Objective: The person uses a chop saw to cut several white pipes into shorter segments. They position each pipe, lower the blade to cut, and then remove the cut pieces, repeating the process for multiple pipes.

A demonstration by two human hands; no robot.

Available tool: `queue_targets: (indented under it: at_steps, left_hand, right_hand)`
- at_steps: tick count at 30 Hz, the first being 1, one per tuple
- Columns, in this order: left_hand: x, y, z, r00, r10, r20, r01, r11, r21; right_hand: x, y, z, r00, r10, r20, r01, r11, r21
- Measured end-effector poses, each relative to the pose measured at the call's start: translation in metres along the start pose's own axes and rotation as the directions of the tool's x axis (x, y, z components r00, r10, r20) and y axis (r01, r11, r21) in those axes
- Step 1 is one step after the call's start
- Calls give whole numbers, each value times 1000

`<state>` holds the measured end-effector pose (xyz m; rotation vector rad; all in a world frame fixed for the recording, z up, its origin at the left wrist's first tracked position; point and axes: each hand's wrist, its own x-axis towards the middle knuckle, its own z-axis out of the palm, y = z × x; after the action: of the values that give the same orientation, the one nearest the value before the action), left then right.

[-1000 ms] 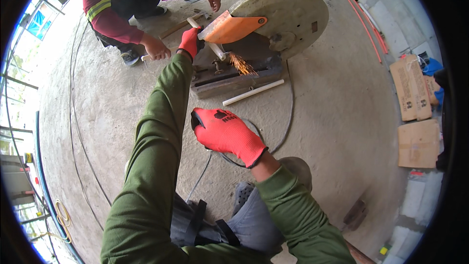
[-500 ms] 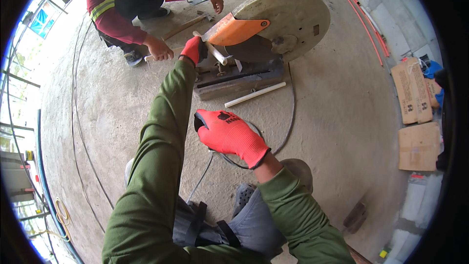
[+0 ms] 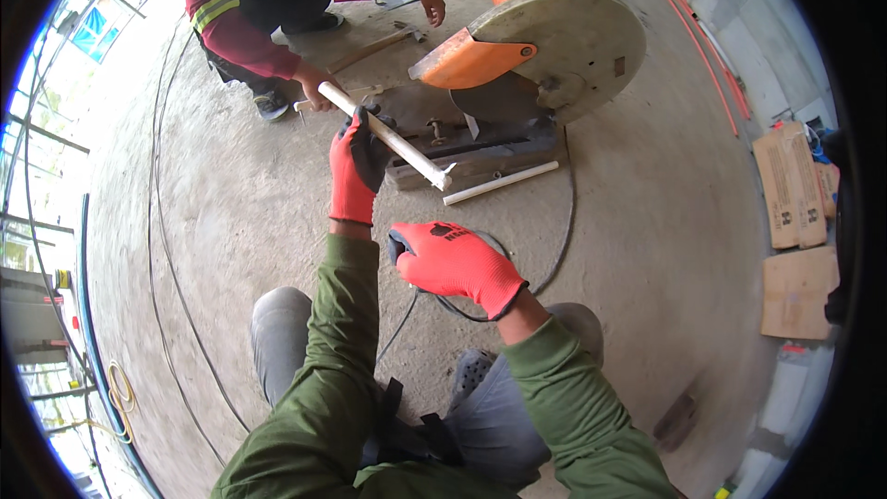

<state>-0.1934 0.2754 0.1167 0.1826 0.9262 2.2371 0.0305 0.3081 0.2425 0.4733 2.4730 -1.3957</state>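
My left hand (image 3: 356,171), in a red glove with dark palm, is closed around a white plastic pipe (image 3: 399,143). The pipe slants down to the right, and a ragged burr hangs at its near end. Just beyond it stands a chop saw with an orange guard (image 3: 480,57), a large grey wheel cover (image 3: 591,46) and a dark metal base (image 3: 471,152). A second white pipe (image 3: 502,183) lies along the near side of the base. My right hand (image 3: 457,263), also red-gloved, is curled closed in front of me; whatever its fingers hold is hidden.
A co-worker in a dark red sleeve (image 3: 254,46) crouches at the far left, one hand near a light-coloured piece. A hammer (image 3: 370,51) lies behind the saw. Black cable (image 3: 565,240) loops across the floor. Cardboard boxes (image 3: 799,291) and red conduits (image 3: 688,28) line the right wall.
My left hand has drawn back from the saw toward me, bringing the pipe with it and turning it. My right hand stays closed in nearly the same place. The view has shifted slightly.
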Motion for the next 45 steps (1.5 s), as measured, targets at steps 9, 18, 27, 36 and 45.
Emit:
queue_targets:
  at_steps: [9,18,27,36,45]
  left_hand:
    - [-28,-4,18,960,251,126,-269,952,146]
    - [-30,-34,19,909,397,125,-411,809,419]
    - [-11,-54,16,876,464,131,-469,756,456]
    - [-7,-64,21,871,469,146,-480,750,455]
    - [-18,-66,29,857,482,184,-508,727,462]
  right_hand:
    - [3,5,2,1000,-23,-19,23,1000,4]
    - [4,0,1,1000,11,-6,-11,1000,-29]
    - [5,3,2,1000,2,-30,-3,999,-48]
    - [5,1,1,999,4,-35,-5,999,-34]
    - [4,1,-2,999,13,-32,-14,999,-31]
